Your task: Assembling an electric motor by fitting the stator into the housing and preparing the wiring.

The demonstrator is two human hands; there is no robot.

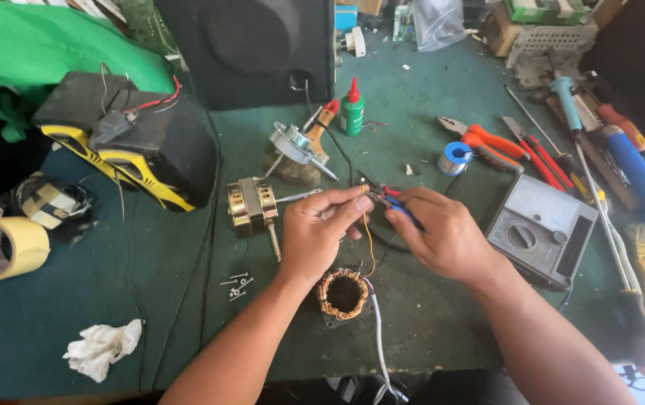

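My left hand (321, 229) pinches the top end of a thin orange wire (369, 244) between thumb and forefinger. That wire runs down to a copper-wound motor stator (343, 294) lying on the green bench, below both hands. My right hand (442, 236) grips small pliers with red and blue handles (391, 201), their tip against the wire end held by my left fingers. A white cable (378, 334) leaves the stator toward the bench's near edge.
A brass-coloured motor body with shaft (253, 206) and a motor end cap (296, 144) lie left of the hands, with screws (238, 285) nearby. A grey multimeter (541, 229), solder spool (456, 157), orange pliers (487, 142), green glue bottle (352, 111), brushes, tape roll (1, 246) and rag (103, 346) surround them.
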